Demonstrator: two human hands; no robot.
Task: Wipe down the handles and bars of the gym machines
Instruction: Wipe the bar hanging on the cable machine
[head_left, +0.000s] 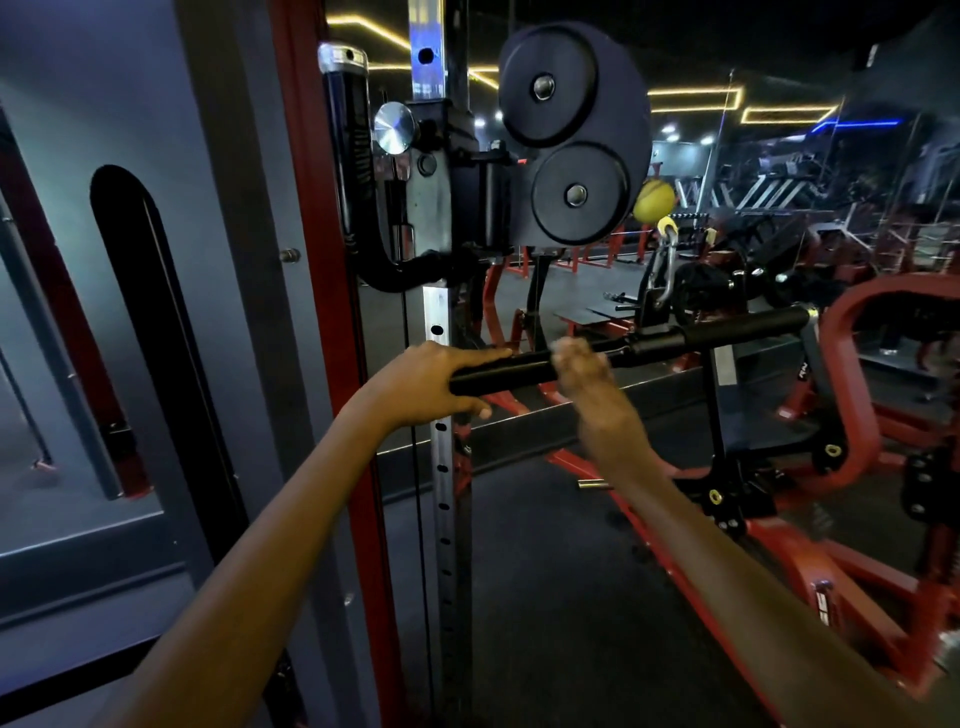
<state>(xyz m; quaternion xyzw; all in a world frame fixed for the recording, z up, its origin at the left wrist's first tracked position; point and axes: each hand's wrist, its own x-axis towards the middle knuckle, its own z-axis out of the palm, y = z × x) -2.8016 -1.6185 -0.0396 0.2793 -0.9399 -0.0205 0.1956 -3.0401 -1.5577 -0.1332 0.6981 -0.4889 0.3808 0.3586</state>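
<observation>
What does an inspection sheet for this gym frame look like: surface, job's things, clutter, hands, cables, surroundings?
Surface: dark gym floor.
Job's things: black cable bar, hanging from a carabiner; no cloth visible.
Clutter: nothing seen.
Hands: left hand grips the bar's left end; right hand blurred at mid-bar, grip unclear.
Cables: thin cable beside the holed upright.
Surroundings: pulley housing, yellow ball, red machines, mirrors.

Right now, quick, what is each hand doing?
Left hand: holds the left end of the black bar, thumb underneath.
Right hand: blurred, curled at the bar's middle; cannot tell whether it grips anything.
</observation>
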